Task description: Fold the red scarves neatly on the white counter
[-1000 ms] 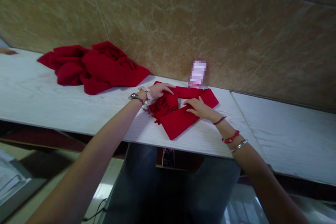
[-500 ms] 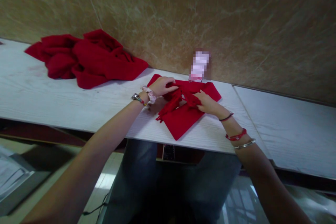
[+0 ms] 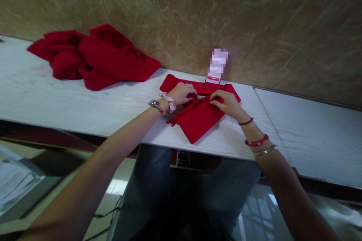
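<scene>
A red fringed scarf (image 3: pixel 198 122) lies folded on the white tabletop, one end pointing toward my body. Its fringe runs slantwise across the middle, down to the left. My left hand (image 3: pixel 182 93) rests over the upper left of the scarf, its fingers curled down at the fringe. From the other side, my right hand (image 3: pixel 226 102) pinches the fringe edge between thumb and fingers. Only a small gap separates the two sets of fingertips. The cloth directly beneath the fingers is partly hidden.
A heap of red cloth (image 3: pixel 104 58) sits at the left against the marbled wall (image 3: pixel 181 15). A phone with a blurred-out screen (image 3: pixel 217 64) leans on the wall behind the scarf. The white table (image 3: pixel 316 131) has a seam at right. Papers (image 3: pixel 17 184) lie at lower left.
My right hand has lifted off the bunched fringe and moved its fingertips to the fringe's upper edge. The fringed part now lies flatter. My left hand has shifted slightly right.
</scene>
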Available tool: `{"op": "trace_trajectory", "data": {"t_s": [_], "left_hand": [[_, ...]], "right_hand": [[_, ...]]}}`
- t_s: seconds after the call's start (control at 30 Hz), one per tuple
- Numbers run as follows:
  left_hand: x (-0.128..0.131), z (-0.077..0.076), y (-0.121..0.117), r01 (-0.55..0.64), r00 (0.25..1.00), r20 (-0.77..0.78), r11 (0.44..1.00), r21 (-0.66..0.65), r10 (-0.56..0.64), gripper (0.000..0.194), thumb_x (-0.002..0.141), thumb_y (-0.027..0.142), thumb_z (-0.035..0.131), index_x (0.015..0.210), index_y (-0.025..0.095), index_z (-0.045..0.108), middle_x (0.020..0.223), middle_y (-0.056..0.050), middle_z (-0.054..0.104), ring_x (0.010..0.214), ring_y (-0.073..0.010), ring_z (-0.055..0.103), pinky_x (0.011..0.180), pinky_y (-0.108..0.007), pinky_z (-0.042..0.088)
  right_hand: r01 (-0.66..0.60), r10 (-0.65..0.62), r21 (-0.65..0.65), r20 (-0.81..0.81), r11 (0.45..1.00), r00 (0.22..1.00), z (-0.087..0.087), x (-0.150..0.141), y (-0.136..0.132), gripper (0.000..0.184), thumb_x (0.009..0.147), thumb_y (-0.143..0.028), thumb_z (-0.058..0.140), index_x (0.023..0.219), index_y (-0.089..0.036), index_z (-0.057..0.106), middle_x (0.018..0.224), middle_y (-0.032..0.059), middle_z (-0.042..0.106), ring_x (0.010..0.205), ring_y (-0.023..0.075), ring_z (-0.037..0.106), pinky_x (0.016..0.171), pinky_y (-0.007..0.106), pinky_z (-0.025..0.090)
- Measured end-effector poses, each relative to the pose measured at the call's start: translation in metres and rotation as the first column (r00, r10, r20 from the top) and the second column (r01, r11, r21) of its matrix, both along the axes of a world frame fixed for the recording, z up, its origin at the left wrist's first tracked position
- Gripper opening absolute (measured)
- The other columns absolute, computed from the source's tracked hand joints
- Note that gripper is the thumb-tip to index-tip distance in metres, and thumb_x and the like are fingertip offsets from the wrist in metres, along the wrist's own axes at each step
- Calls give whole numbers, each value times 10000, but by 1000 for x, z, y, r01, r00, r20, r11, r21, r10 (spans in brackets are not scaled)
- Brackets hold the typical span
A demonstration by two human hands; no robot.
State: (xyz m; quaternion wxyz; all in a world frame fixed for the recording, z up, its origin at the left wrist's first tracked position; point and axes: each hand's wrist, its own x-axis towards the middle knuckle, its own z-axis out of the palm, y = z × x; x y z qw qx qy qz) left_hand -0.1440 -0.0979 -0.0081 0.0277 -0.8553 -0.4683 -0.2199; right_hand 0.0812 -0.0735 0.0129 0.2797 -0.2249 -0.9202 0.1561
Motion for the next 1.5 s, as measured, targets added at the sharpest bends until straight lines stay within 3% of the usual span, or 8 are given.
{"op": "trace_trajectory", "data": {"t_s": [0.33, 0.57, 0.67, 0.8, 0.97, 1.2, 1.37, 1.5], "left_hand": [[14, -8, 4, -202, 956, 221, 979, 15, 194, 216, 677, 284, 642, 853, 166, 603, 943, -68, 605, 897, -219, 537, 803, -326, 376], [4, 8, -19, -177, 858, 478, 982, -65, 187, 235, 823, 310, 400, 744, 147, 550, 706, -13, 586, 671, -132, 531, 637, -235, 394], [3, 14, -25, -143, 890, 427, 987, -76, 162, 278, 809, 386, 432, 779, 146, 568, 668, -3, 573, 641, -130, 526, 628, -233, 390], [5, 9, -25, -36, 955, 278, 971, -236, 103, 490, 683, 450, 606, 1071, 157, 541, 688, 17, 576, 620, -129, 538, 594, -219, 391], [0, -2, -16, 11, 926, 362, 954, -298, 103, 563, 680, 344, 613, 1190, 147, 482, 763, -2, 601, 692, -133, 561, 636, -221, 412], [-15, -7, -6, -6, 837, 510, 934, -357, 200, 255, 702, 292, 570, 901, 133, 574, 804, -20, 607, 719, -128, 548, 650, -233, 426], [-21, -11, -1, -161, 883, 390, 948, -276, 263, 141, 726, 284, 525, 723, 145, 552, 721, -17, 575, 706, -144, 517, 693, -278, 426], [-21, -12, 1, -233, 918, 280, 953, -196, 282, 148, 738, 289, 514, 676, 159, 550, 700, -24, 571, 746, -170, 513, 739, -307, 419]], "right_hand": [[137, -133, 32, -89, 990, 987, -5, -16, 13, 87, 762, -225, 492, 782, -203, 574, 821, 45, 621, 803, 209, 537, 775, 355, 414], [146, -141, 45, -99, 988, 985, -14, -33, 19, 71, 777, -197, 489, 763, -193, 559, 827, 57, 581, 832, 207, 504, 791, 355, 405], [196, -190, 45, -113, 980, 975, -15, -36, 22, 60, 777, -187, 498, 760, -193, 555, 832, 63, 564, 842, 210, 497, 796, 360, 404], [237, -233, 32, -100, 971, 967, -18, -37, 24, 70, 786, -189, 494, 780, -199, 563, 877, 67, 554, 886, 218, 495, 824, 379, 399], [239, -232, 71, -87, 968, 969, -14, -29, 19, 100, 791, -190, 496, 831, -201, 587, 924, 71, 561, 939, 227, 500, 861, 392, 393], [144, -152, 173, 35, 974, 988, 4, 3, 3, 130, 798, -216, 506, 811, -203, 634, 858, 58, 604, 867, 210, 543, 803, 359, 426], [53, -96, 127, 358, 990, 929, -6, -1, 0, 173, 788, -278, 550, 883, -186, 661, 816, 51, 634, 770, 187, 567, 694, 312, 440], [124, -181, 183, 339, 975, 923, -12, -7, -1, 335, 777, -334, 570, 1055, -152, 616, 975, 103, 610, 916, 230, 553, 780, 354, 441]]}}
